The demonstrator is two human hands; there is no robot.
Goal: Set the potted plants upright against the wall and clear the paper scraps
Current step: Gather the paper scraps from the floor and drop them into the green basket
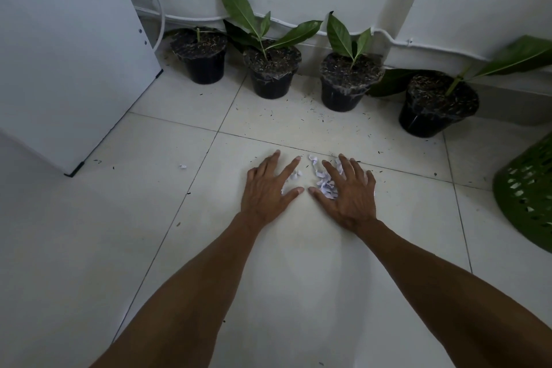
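Note:
Several black potted plants stand upright in a row along the wall: the leftmost pot, a second pot, a third pot and the rightmost pot. A small heap of white paper scraps lies on the tiled floor between my hands. My left hand rests flat with fingers spread, just left of the heap. My right hand lies flat with fingers spread, partly over the scraps. One stray scrap lies further left.
A white cabinet panel stands at the left. A green perforated basket sits at the right edge. A white cable runs along the wall base. Dark soil specks are scattered on the floor before the pots.

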